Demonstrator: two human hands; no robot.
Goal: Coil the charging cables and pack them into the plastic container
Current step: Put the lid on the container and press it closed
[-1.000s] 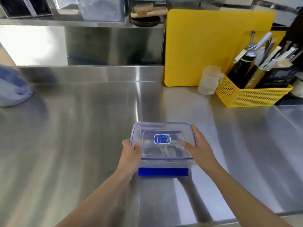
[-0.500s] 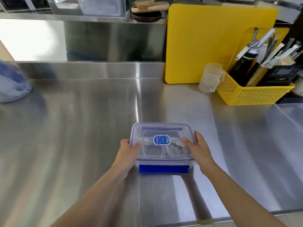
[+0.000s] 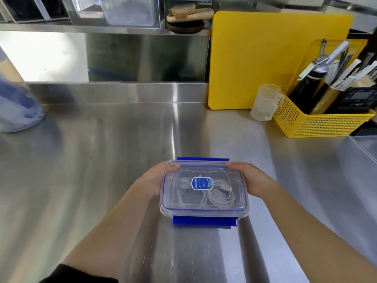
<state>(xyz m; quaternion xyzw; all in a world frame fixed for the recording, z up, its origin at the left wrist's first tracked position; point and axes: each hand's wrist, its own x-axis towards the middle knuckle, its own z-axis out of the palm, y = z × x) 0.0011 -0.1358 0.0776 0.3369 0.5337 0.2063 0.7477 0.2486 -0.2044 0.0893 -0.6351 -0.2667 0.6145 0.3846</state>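
Observation:
A clear plastic container (image 3: 204, 210) with a blue-rimmed lid (image 3: 238, 180) sits on the steel counter, lid on top. White coiled charging cables (image 3: 212, 198) show through the lid, under a blue and white sticker (image 3: 202, 183). Blue latch flaps stick out at the far edge (image 3: 203, 159) and the near edge (image 3: 204, 221). My left hand (image 3: 155, 180) grips the container's left side, thumb on the lid's far left corner. My right hand (image 3: 255, 179) holds the right side, fingertips at the far right corner.
A yellow cutting board (image 3: 271, 58) leans on the back wall. Beside it stand a translucent measuring cup (image 3: 265, 103) and a yellow mesh basket (image 3: 320, 123) of utensils. A blurred blue-white object (image 3: 16, 107) sits at the far left. A shelf (image 3: 102, 27) runs overhead.
Both hands have slid from the container's near sides up to its far corners. The far blue latch flap now shows sticking out behind the lid.

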